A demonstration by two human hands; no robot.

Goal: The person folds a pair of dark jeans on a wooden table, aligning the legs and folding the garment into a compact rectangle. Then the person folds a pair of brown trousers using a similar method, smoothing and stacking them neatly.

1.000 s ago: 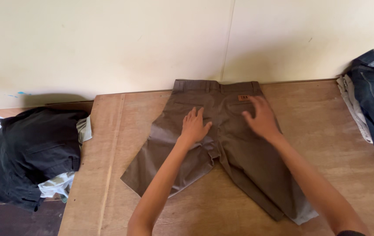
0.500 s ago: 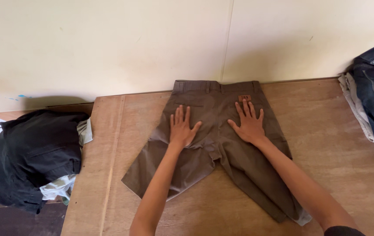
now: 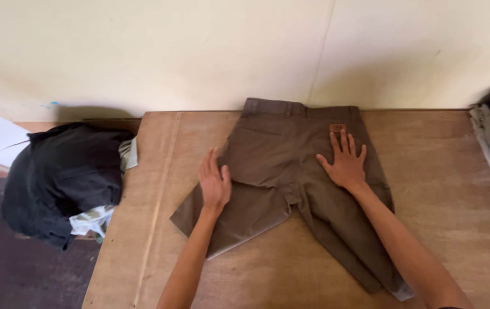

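Brown shorts (image 3: 290, 171), small orange-brown waistband patch (image 3: 337, 128), flat hands

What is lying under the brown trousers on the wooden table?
Under the brown cotton trousers only the bare wooden table shows around their edges. Both hands, left and right, lie flat on top. Anything beneath the cloth is covered.

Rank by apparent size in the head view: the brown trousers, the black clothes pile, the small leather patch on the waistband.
1. Brown trousers, largest.
2. Black clothes pile, somewhat smaller, though its depth is unclear.
3. Leather patch, clearly smallest.
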